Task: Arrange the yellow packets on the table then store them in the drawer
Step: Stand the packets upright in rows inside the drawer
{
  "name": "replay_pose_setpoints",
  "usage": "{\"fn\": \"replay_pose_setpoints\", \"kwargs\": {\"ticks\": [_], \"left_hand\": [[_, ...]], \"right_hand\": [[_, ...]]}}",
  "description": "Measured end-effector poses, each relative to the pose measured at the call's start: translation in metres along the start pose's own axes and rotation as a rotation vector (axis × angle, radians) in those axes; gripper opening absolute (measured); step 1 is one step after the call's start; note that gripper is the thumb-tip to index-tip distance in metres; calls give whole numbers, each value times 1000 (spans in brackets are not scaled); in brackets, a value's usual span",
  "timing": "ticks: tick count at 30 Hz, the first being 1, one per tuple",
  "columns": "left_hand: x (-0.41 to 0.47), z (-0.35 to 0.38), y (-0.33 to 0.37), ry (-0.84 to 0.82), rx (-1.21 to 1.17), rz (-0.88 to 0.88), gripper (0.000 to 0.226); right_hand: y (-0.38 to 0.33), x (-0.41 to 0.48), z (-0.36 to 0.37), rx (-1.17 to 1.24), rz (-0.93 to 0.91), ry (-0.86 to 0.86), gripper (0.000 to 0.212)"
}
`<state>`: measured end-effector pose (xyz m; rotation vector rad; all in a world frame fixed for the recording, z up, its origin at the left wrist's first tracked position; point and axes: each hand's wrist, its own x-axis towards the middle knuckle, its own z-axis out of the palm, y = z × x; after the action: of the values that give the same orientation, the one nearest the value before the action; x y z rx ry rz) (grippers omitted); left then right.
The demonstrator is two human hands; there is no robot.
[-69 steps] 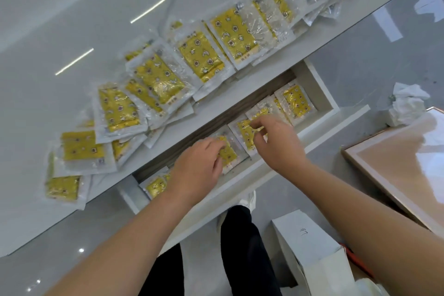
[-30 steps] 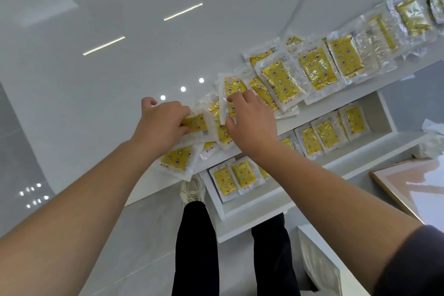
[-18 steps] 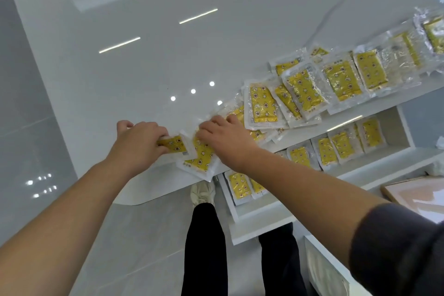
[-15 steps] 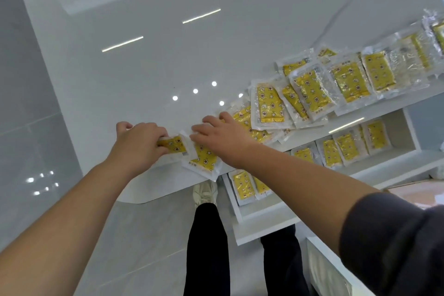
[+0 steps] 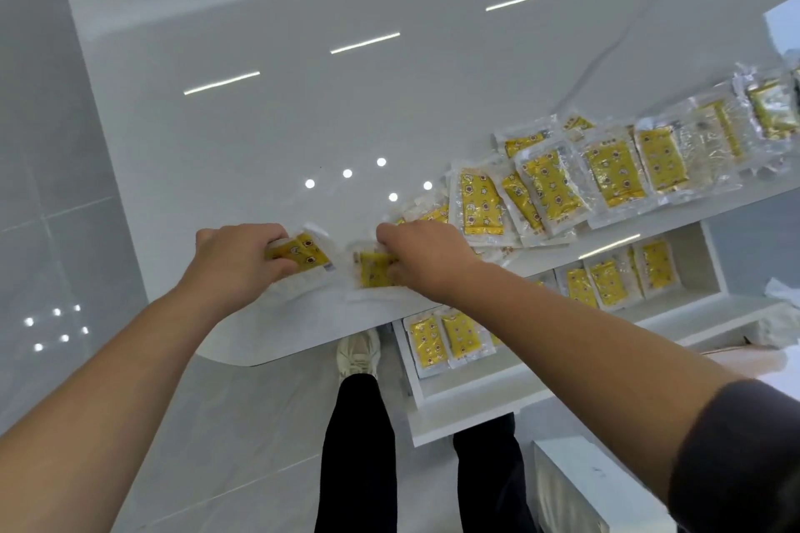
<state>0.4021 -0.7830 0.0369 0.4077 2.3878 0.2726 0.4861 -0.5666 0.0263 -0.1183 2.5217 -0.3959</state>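
Note:
Several yellow packets in clear wrappers (image 5: 550, 186) lie overlapped along the front edge of the glossy white table (image 5: 259, 134). My left hand (image 5: 233, 260) grips one yellow packet (image 5: 305, 255) near the table's front left corner. My right hand (image 5: 422, 260) pinches another yellow packet (image 5: 374, 270) just to the right of it. Below the table edge an open white drawer (image 5: 519, 385) holds a row of several yellow packets (image 5: 606, 283), partly hidden by my right forearm.
My legs in black trousers and a light shoe (image 5: 357, 353) stand on the grey tiled floor below the table's corner. A white box (image 5: 575, 485) sits at the lower right. Crumpled white paper (image 5: 779, 316) lies right of the drawer.
Both hands left the drawer, came up to the table's left end and took hold of packets there. In the last half second they drew the two packets slightly apart and toward the table edge.

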Motion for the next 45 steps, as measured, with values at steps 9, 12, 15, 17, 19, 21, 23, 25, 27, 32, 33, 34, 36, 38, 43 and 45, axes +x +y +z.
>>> {"fn": "replay_pose_setpoints", "kwargs": {"ticks": [9,12,15,17,19,21,23,25,27,32,33,34,36,38,43,45], "left_hand": [[23,30,136,-69,-644,-121,10],[42,54,179,-52,-647,-169,17],[57,72,206,2,-593,-220,21],[64,79,216,35,-554,-259,19],[70,83,222,63,-520,-269,21],[74,83,226,69,-505,-273,20],[74,84,227,75,-490,-290,30],[71,83,227,75,-493,-309,38],[67,81,226,73,-485,-307,40],[59,77,219,78,-487,-246,30],[57,76,217,81,-487,-231,29],[56,75,216,82,-486,-216,29],[53,74,212,76,-502,-190,27],[51,73,207,60,-511,-166,22],[51,71,197,41,-535,-127,15],[49,68,193,30,-545,-117,13]], "right_hand": [[129,-56,-55,705,634,222,25],[159,-56,-48,597,748,243,36],[173,-48,-35,467,748,272,42],[175,-42,-27,394,720,286,42],[175,-39,-23,357,694,300,35],[174,-39,-21,326,688,317,24],[175,-39,-18,292,692,312,19],[176,-39,-19,253,696,270,24],[178,-39,-21,242,687,222,28],[179,-36,-27,229,687,217,31],[179,-37,-27,237,692,226,31],[179,-36,-28,246,698,225,33],[179,-35,-29,246,705,191,41],[179,-34,-31,241,704,156,46],[185,-34,-35,328,679,193,28],[183,-34,-35,305,680,214,25]]}}
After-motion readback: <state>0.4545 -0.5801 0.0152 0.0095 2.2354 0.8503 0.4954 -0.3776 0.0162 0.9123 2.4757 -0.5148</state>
